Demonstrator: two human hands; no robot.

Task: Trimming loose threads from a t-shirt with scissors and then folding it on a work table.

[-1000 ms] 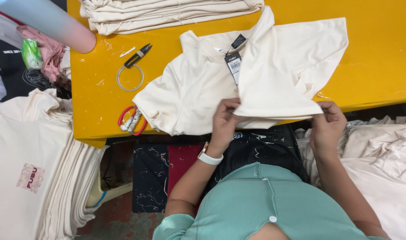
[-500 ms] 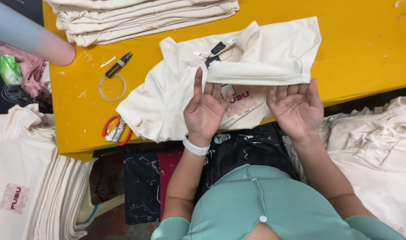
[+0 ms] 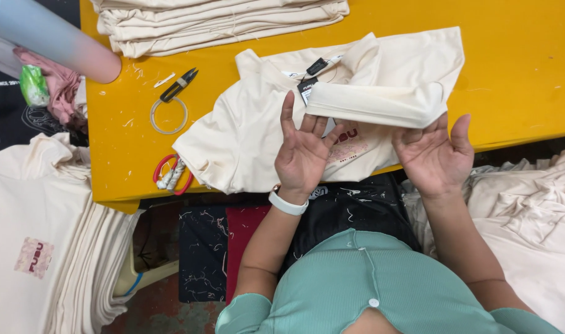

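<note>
Since half a second ago: folded band of cloth carried slightly farther up the shirt; both palms turned up and spread wider beneath it.

Head view. Left hand (image 3: 304, 151) open, palm up, fingers splayed, fingertips just under the near edge of the folded part of the cream T-shirt (image 3: 258, 133); white wristband (image 3: 287, 203) at the wrist. Right hand (image 3: 434, 154) open too, palm up, fingertips touching the underside of the fold at its right end. No grip by either hand, cloth only resting on fingertips. T-shirt spread on the yellow tabletop (image 3: 517, 74), lower part doubled back into a thick band across the chest, black hang tag (image 3: 307, 86) at the neck, reddish chest print partly showing between the hands. Thread snips (image 3: 177, 86) left of the shirt, a wire ring (image 3: 169, 115) just below them, red-handled scissors (image 3: 171, 175) near the tabletop's front edge. Stack of folded cream shirts (image 3: 220, 21) at the far edge. Further cream shirt piles (image 3: 41, 247) off the tabletop at the left.
</note>
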